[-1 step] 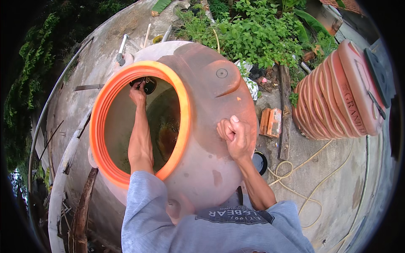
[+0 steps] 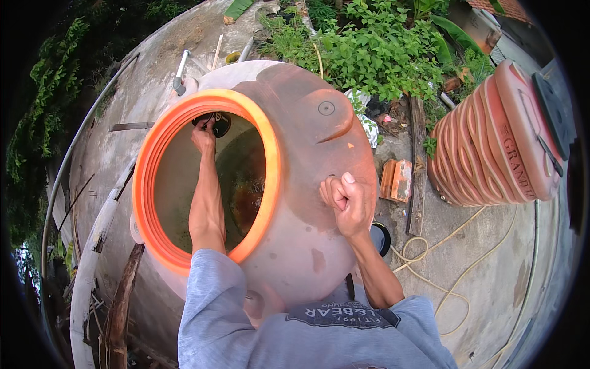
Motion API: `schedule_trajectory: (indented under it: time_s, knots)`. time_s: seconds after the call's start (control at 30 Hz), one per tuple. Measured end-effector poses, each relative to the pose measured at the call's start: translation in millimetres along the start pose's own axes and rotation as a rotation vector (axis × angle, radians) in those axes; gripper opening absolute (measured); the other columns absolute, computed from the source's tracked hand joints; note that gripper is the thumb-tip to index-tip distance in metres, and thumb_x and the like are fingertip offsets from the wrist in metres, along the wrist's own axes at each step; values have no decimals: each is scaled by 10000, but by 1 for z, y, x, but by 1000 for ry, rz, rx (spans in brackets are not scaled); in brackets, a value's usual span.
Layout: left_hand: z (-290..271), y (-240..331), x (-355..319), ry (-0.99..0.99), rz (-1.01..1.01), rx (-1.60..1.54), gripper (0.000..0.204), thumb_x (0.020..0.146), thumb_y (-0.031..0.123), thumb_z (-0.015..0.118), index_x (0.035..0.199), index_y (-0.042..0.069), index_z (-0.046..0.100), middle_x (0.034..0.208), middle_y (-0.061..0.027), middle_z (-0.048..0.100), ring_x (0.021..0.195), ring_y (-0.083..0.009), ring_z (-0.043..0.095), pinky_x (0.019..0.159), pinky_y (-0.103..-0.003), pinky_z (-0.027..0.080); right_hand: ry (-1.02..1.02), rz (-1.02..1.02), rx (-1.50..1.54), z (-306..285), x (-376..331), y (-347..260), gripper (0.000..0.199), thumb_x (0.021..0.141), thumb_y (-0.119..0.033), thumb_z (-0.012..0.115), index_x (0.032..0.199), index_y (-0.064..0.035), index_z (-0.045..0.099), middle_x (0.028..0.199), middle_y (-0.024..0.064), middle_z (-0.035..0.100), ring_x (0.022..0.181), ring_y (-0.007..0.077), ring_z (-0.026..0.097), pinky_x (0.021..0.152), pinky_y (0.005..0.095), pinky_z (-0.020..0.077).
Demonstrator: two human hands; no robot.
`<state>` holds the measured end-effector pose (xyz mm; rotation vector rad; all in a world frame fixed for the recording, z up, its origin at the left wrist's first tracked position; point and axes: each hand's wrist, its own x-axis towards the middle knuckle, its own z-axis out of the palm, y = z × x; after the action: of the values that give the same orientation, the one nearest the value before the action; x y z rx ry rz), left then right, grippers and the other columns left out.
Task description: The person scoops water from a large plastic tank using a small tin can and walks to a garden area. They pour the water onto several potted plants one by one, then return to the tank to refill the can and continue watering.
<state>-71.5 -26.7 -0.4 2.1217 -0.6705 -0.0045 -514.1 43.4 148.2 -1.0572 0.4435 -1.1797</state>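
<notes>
A big round water tank (image 2: 295,203) of brownish-pink plastic stands on a concrete slab (image 2: 491,289) right in front of the person, its wide mouth ringed by a bright orange rim (image 2: 270,166). The left hand (image 2: 204,136) reaches down through the mouth to the far inner wall, fingers curled around a small dark fitting (image 2: 220,125) set just under the rim; how firmly it is gripped cannot be told, since the hand hides most of it. The right hand (image 2: 345,200) rests on the tank's outer shoulder, closed into a loose fist with the thumb up, and whether anything is pinched inside it does not show. The tank looks bulky but probably light for its size when empty, with thin walls that would flex a little under a push. Its skin is smooth and curved, so a palm could slide; the thick ribbed rim seems the surest place to take hold. The fitting looks small and stiff, best turned with the fingertips. A ribbed second tank (image 2: 491,147) lies on its side to the right, a brick (image 2: 396,179) and a yellow hose (image 2: 442,289) between them.
</notes>
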Motion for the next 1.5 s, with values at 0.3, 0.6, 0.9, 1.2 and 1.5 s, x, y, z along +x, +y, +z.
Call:
schedule_trajectory:
  time_s: [0.3,0.6,0.9,1.2,1.5]
  knots:
    - [1,-3,-2,35,0,-42,285,812,261,815,990,45,761,948,-204,729,870,-337,687,804,-424,513,-78,49,-6,24,-26,5,470,1009,-212,348,576,-80,222,516,-7,231,487,102,201,485,323,168]
    - [0,5,-7,16,119,4,289,818,280,801,965,35,755,906,-173,736,847,-301,702,773,-407,520,-12,18,2,14,-21,14,464,1019,-210,339,599,-70,199,520,-7,201,491,106,188,496,324,175]
    - [15,4,-5,-29,67,-65,293,814,280,819,961,34,755,849,-171,728,789,-279,677,735,-404,513,11,46,-114,18,-18,24,477,1023,-219,339,592,-68,205,519,-5,215,492,101,202,492,329,186]
    - [13,-11,2,-30,-4,-51,258,793,251,840,951,60,767,875,-180,731,792,-290,677,749,-421,520,-95,-36,-93,36,-26,-11,484,1028,-224,343,584,-61,239,521,-1,249,489,108,215,485,329,188]
    - [13,-17,-3,18,74,-131,268,814,234,821,972,29,749,862,-193,716,776,-307,651,764,-436,504,-54,-21,-102,20,-11,17,473,1027,-217,339,601,-45,228,522,-4,240,497,111,212,491,324,182]
